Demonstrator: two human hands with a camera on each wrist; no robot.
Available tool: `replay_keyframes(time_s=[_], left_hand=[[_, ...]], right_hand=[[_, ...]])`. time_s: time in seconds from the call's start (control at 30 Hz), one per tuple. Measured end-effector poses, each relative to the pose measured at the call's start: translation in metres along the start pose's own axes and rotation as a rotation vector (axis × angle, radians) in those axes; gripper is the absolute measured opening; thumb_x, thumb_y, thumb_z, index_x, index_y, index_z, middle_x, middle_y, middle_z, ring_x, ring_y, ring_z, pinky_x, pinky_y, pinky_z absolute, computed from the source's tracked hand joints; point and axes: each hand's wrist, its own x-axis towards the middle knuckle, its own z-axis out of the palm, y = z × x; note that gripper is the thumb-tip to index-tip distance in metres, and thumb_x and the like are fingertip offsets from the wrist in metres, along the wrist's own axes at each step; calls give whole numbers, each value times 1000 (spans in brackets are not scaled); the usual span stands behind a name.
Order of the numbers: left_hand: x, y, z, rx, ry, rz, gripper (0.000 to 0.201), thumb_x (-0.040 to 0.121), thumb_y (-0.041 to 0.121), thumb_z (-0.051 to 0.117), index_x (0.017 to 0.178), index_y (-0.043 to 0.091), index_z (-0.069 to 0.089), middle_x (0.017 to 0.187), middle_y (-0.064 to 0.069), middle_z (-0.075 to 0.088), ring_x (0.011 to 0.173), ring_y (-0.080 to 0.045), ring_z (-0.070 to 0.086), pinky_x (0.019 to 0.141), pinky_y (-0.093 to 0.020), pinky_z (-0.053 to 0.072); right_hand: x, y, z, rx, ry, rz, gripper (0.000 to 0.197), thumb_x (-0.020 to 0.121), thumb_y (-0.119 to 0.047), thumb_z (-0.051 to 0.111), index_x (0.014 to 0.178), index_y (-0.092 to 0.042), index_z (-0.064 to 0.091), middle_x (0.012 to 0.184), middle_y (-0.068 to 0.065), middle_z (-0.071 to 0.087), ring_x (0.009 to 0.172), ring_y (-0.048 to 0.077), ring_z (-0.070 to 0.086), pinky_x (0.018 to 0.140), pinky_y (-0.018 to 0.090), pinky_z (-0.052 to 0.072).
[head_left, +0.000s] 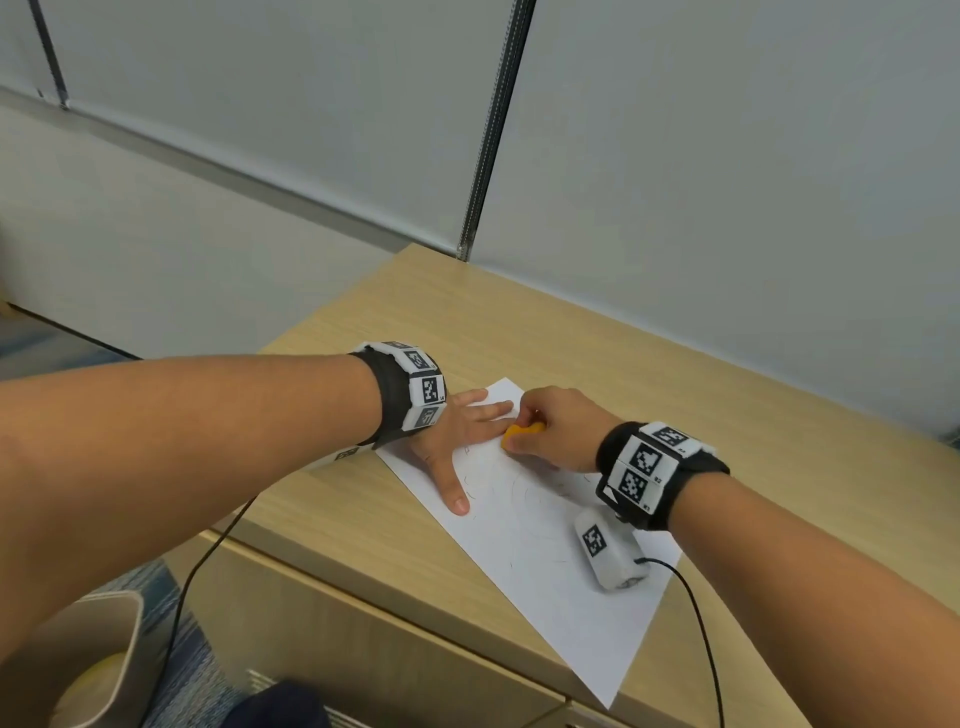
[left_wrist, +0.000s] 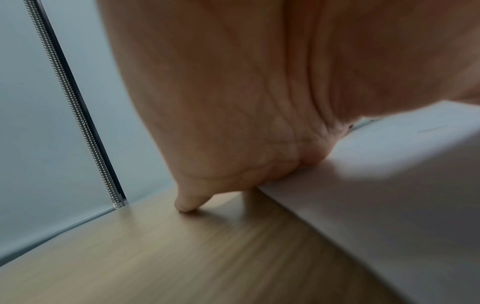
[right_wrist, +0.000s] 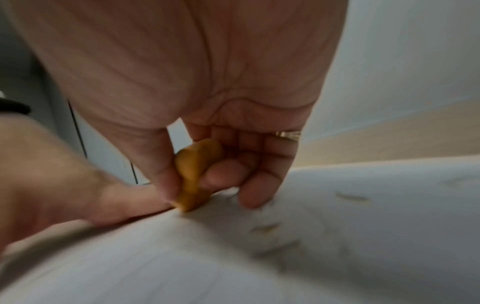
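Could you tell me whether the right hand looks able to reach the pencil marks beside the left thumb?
Probably yes: the right hand pinches the eraser on the paper, and bare sheet alone separates it from those pencil marks.
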Motion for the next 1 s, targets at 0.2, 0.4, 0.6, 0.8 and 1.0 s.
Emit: replay_keyframes(time_s=[0.2, 0.4, 0.6, 0.8, 1.0], left_hand=[[5, -4, 2, -8, -20, -7, 124, 73, 74, 68, 152, 42, -22, 159, 9, -35, 148, -23, -29, 115, -61, -6], [2, -2, -1, 9, -14, -6, 124, 76, 73, 66, 151, 38, -26, 159, 9, -34, 148, -23, -28, 116, -58, -7], [4, -3, 0, 11, -26, -20, 127, 74, 75, 66, 151, 38, -28, 158, 11, -37, 148, -21, -29, 116, -57, -7], [4, -3, 0, 1, -24, -18, 127, 74, 74, 66, 153, 35, -25, 159, 8, -36, 148, -24, -28, 116, -57, -6], [0, 1, -3, 30, -35, 3, 119, 77, 73, 65, 152, 41, -22, 160, 9, -33, 148, -25, -28, 115, -59, -7]], right_hand=[[-14, -5, 3, 101, -357, -163, 22, 83, -36, 82, 92, -24, 65, 77, -11, 62, 63, 4, 56, 66, 23, 46], [1, 2, 4, 76, -61, -53, 22, 85, -33, 78, 90, -20, 62, 82, -7, 58, 64, 11, 57, 64, 28, 49], [-3, 5, 5, 217, -184, -31, 25, 85, -34, 80, 91, -18, 61, 83, 3, 63, 59, 15, 58, 61, 30, 51], [-15, 3, 4, 242, -425, -170, 19, 82, -23, 84, 93, -16, 70, 76, -5, 64, 65, 13, 56, 65, 29, 48], [-8, 5, 12, 179, -92, -161, 21, 85, -30, 82, 97, -21, 67, 84, -13, 61, 69, 3, 55, 72, 26, 45]])
